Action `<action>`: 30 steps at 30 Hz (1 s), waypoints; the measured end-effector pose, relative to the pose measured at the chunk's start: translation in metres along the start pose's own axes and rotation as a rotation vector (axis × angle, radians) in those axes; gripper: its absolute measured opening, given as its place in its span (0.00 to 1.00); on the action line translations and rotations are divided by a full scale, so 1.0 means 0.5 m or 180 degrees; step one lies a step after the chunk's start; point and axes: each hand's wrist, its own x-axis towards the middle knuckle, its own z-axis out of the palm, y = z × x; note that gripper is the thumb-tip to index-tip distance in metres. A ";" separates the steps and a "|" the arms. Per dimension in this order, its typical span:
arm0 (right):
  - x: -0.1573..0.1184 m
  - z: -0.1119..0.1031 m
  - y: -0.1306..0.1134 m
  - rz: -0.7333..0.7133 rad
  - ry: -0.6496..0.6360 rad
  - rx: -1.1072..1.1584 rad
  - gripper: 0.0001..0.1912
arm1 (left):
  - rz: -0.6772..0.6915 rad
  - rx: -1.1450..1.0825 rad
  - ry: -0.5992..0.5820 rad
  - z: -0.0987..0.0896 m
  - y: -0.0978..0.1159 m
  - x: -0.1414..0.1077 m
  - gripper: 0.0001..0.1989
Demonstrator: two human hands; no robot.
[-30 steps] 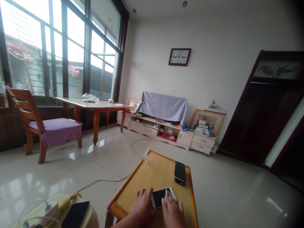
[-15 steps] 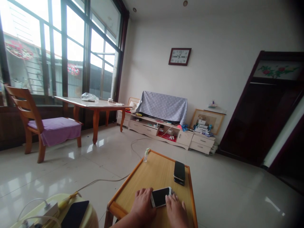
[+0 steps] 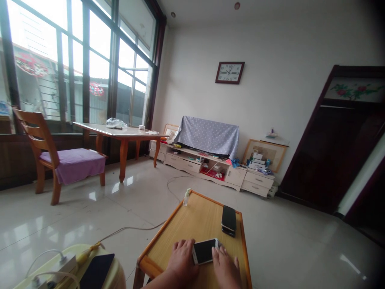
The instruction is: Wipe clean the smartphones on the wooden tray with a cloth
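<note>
A white smartphone (image 3: 205, 251) with a dark screen lies on the small wooden table (image 3: 168, 237). My left hand (image 3: 182, 261) grips its left end, fingers bent around the edge. At the other end, my right hand (image 3: 225, 265) presses its fingers onto a small whitish, cloth-like piece (image 3: 217, 243) over the phone's right edge. Most of that piece is hidden beneath the fingers. Farther up the table, close to its right rim, dark phones (image 3: 228, 220) are stacked. A small clear pump bottle (image 3: 186, 198) stands at the far left corner.
Left of the table, a pale yellow stool (image 3: 118, 269) carries a dark phone (image 3: 98, 271) and a white power strip (image 3: 64, 264) with cables. A cord (image 3: 132, 228) runs across the floor. Beyond are a wooden chair (image 3: 48, 148), a larger table (image 3: 120, 134) and a low cabinet (image 3: 180, 162).
The whole view has shifted slightly, so everything sits a little farther right. Both hands stay at the white smartphone, the right hand's fingers almost unchanged.
</note>
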 end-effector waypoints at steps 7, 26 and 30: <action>-0.047 0.035 -0.090 -0.0921 -0.0301 0.0311 0.29 | -0.0027 -0.0002 -0.0092 -0.005 -0.001 0.001 0.30; -0.020 0.040 -0.092 -0.0915 -0.0265 0.0277 0.28 | -0.0020 -0.0015 -0.0037 -0.005 0.002 0.000 0.27; 0.022 0.021 -0.047 -0.0319 0.0050 0.0028 0.29 | -0.0025 0.0004 -0.0022 -0.002 0.002 0.000 0.31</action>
